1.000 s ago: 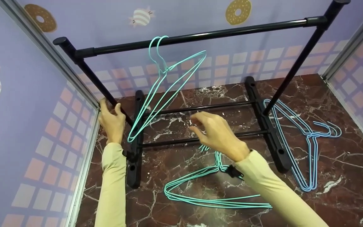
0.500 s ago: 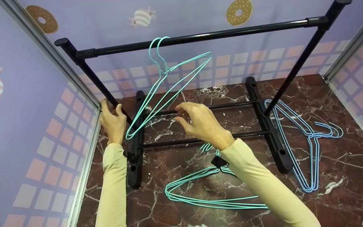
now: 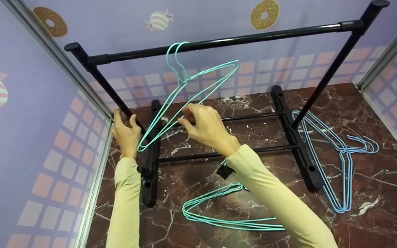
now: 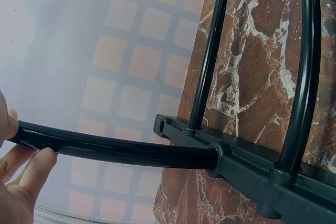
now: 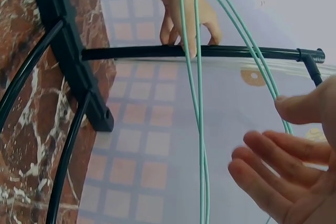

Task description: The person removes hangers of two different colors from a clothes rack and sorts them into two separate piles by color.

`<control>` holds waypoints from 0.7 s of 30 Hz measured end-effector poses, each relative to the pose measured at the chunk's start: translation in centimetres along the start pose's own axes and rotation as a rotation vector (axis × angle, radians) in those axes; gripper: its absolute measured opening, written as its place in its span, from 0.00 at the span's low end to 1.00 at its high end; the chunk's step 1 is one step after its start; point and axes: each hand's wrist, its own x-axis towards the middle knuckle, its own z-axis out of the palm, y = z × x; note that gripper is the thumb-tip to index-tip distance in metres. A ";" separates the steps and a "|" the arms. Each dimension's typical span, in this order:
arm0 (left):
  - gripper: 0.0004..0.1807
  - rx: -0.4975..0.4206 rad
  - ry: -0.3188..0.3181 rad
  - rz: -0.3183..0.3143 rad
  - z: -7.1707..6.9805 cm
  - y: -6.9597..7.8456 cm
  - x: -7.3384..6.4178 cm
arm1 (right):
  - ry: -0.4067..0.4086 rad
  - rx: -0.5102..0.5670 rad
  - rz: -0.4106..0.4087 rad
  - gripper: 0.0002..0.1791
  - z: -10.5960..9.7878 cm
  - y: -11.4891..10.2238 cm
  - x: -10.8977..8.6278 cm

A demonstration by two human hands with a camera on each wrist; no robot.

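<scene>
Two turquoise wire hangers hang by their hooks from the top bar of a black clothes rack, toward its left end. My left hand grips the rack's left upright low down; the left wrist view shows fingers and thumb around this post. Beside the lower wires of the hanging pair is my right hand, its fingers loosely bent and holding nothing. In the right wrist view its thumb lies against or very near a hanger wire; contact is unclear.
Several turquoise hangers lie on the marble floor before the rack, partly behind my right sleeve. Blue hangers lie by the rack's right foot. Patterned walls stand close at left, back and right.
My right hand has moved left and away from me to the hanging turquoise hangers, which have swung slightly around. My left hand stays on the upright.
</scene>
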 end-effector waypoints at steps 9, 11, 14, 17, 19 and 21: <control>0.19 0.022 0.008 0.019 0.0 -0.1 0.0 | 0.130 0.071 0.077 0.17 1.3 -1.1 1.7; 0.19 0.025 0.012 0.030 0.1 -0.1 0.0 | 0.137 0.108 0.098 0.18 1.6 -1.2 2.0; 0.19 0.022 0.004 0.027 0.0 -0.1 0.0 | 0.135 0.205 0.153 0.19 2.1 -1.4 2.5; 0.19 0.019 -0.008 0.002 0.0 -0.1 -0.1 | 0.144 0.296 0.219 0.17 2.6 -1.7 2.8; 0.19 0.016 -0.015 -0.014 0.0 0.0 -0.1 | 0.158 0.328 0.249 0.15 2.9 -1.9 3.0; 0.19 0.014 -0.018 -0.026 0.0 0.0 0.0 | 0.171 0.346 0.265 0.12 3.0 -2.1 3.1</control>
